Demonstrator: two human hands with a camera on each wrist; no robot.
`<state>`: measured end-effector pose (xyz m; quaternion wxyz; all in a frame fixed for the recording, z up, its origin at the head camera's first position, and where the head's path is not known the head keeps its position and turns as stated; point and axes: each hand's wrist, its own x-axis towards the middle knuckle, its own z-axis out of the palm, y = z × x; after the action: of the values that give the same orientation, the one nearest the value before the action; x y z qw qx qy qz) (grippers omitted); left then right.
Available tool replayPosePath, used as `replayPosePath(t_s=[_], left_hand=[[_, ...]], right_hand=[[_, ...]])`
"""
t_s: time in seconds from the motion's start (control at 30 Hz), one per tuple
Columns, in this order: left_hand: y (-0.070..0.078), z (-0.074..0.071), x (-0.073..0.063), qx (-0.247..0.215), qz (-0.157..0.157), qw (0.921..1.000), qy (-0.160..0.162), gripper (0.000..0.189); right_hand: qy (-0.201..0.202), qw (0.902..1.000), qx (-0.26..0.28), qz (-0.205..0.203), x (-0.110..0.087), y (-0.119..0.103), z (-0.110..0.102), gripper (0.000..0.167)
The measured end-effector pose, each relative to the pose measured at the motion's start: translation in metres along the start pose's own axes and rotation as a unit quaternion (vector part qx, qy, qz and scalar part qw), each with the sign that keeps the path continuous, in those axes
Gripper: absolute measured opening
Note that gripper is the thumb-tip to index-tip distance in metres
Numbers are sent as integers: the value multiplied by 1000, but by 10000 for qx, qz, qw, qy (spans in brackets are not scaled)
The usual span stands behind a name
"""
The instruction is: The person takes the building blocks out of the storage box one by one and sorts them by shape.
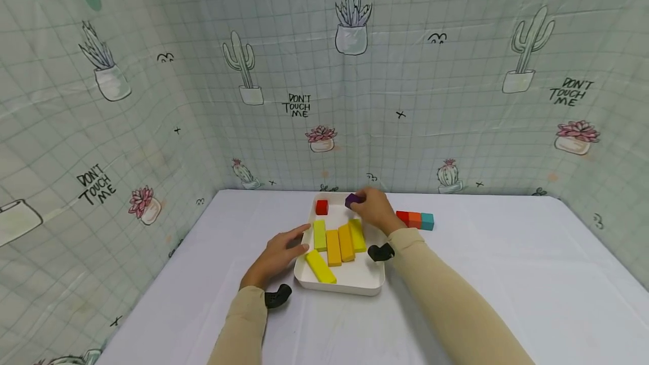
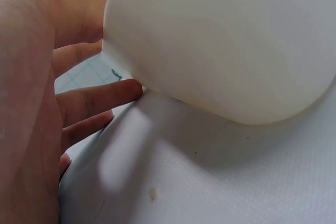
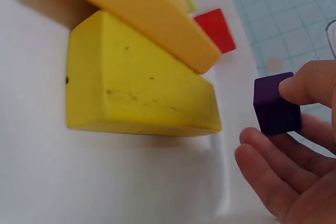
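Between thumb and fingers my right hand [image 1: 376,209] pinches a purple cube [image 3: 276,103] over the far right corner of a white tray [image 1: 355,286]. My left hand [image 1: 276,254] is at the tray's left side, fingers spread straight along its wall; the left wrist view shows them at the tray's outer edge [image 2: 220,66]. Inside the tray, a red cube [image 1: 321,207] sits in the far left corner. Orange-yellow blocks [image 1: 333,248] lie in the middle, with yellow-green blocks [image 1: 319,235] to either side. One yellow block [image 1: 321,267] slants near the front left.
Right of the tray, past my right wrist, a red cube [image 1: 402,217], an orange cube [image 1: 414,220] and a teal cube [image 1: 427,222] stand in a row on the white table [image 1: 507,263]. A patterned cloth [image 1: 405,83] hangs behind the table's far edge.
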<state>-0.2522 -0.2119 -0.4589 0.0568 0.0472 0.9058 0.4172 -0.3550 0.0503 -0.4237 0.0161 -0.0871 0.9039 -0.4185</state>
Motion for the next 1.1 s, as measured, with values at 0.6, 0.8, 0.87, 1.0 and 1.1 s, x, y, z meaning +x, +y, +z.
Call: replayPosePath(t_s=[0.6,0.8,0.87,1.0,1.1], left_hand=[[0,1,3,-103,-234,9997,-38,56],[2,1,5,-111,-227,9997,-39,56],[2,1,4,-86,-220,9997,-65,56],[2,0,1,-143,-216,9996,-88,56],[2,1,1,-230,-233,9994,-108,56]], right_hand=[[327,9849,1700,-95,-19,2,-11,40],[457,9797,1944,-181,-27,3,-15,39],[405,9760,2138,-116,-30,3,-17,38],[279,9665,2549,39,-34,3,-18,38],[313,9623,2701,112,-38,4,-20,36]])
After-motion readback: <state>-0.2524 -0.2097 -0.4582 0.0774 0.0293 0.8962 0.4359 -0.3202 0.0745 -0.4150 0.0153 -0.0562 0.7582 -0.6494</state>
